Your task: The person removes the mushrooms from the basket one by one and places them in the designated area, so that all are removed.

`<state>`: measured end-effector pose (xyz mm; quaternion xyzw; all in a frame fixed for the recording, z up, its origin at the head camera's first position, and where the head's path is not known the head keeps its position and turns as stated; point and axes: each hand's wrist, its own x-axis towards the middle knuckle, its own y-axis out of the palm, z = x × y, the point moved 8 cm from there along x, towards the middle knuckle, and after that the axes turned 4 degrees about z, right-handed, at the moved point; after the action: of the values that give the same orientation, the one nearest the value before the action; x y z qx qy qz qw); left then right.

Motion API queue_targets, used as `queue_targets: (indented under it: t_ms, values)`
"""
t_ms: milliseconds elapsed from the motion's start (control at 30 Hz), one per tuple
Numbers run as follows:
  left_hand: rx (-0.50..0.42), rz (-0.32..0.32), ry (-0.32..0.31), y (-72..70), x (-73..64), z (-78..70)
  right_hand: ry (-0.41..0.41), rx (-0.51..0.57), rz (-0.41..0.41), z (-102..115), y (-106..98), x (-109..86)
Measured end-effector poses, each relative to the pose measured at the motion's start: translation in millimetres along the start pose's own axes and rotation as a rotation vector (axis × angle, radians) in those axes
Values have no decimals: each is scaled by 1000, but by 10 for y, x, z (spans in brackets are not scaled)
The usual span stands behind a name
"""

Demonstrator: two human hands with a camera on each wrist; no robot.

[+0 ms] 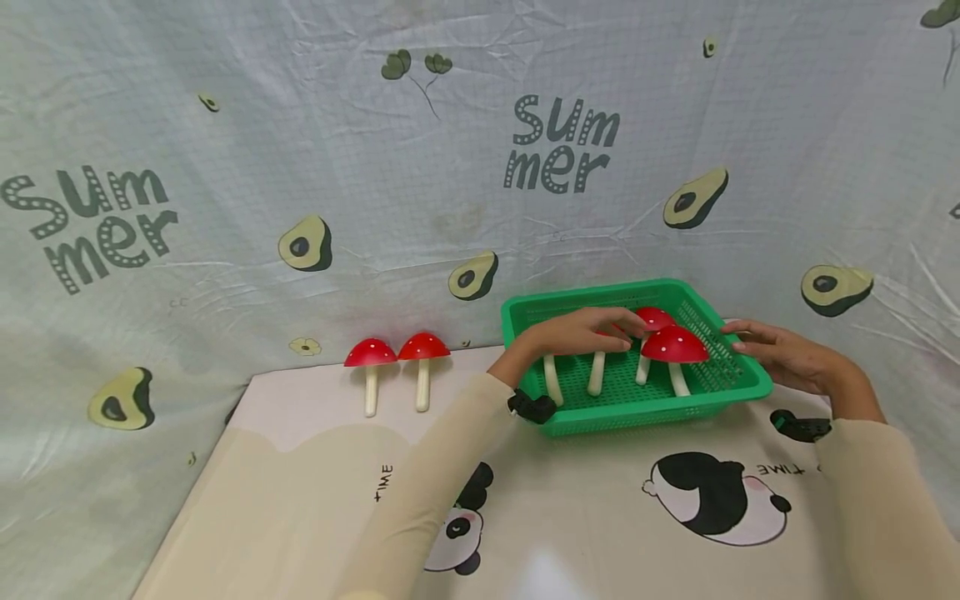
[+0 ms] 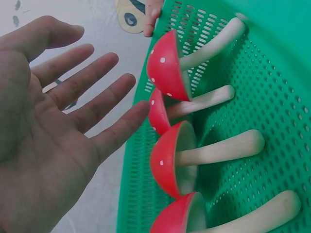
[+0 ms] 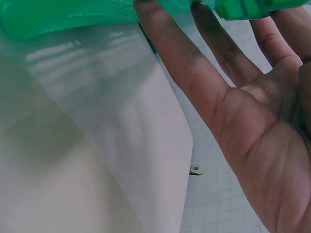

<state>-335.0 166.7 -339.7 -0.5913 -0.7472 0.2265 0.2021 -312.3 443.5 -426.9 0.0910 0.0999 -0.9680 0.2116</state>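
Note:
My left hand (image 1: 588, 331) hovers over the green plastic basket (image 1: 600, 422), fingers stretched out and palm bare in the left wrist view. Under and beside it lie several toy mushrooms with red white-dotted caps; one mushroom (image 1: 677, 350) leans near the basket's right side. In the left wrist view a mushroom (image 2: 167, 65) tops a row of caps along the basket wall, stems pointing inward. At the basket's right end my right hand (image 1: 795, 358) touches the rim with its fingertips. Its fingers (image 3: 180, 58) reach up, nearly straight, against the basket's outside in the right wrist view.
Two more mushrooms lie on the table to the left of the basket, a left one (image 1: 371, 375) and a right one (image 1: 423, 371). A panda-printed cloth (image 1: 585, 517) covers the table. Behind it hangs a pale curtain (image 1: 405, 192) printed with avocados, close to the basket's back.

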Motion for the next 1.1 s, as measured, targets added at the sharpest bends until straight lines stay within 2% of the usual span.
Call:
queue_targets:
  t_ms: [133, 333, 467, 600, 733, 1100]
  values:
    - [-4, 18, -42, 24, 88, 86, 5, -8, -20, 0, -4, 0]
    - [24, 13, -130, 24, 204, 244, -10, 16, -18, 7, 13, 13]
    - [0, 44, -184, 58, 292, 335, -6, 23, -29, -16, 6, 16]
    - [-39, 78, -195, 91, 385, 374, -6, 15, -47, -43, -13, -6]
    - [-65, 71, -183, 82, 447, 409, -5, 29, -48, -49, -11, -19]
    - [-23, 84, -180, 114, 560, 478, -22, 39, -26, -28, 40, -32]
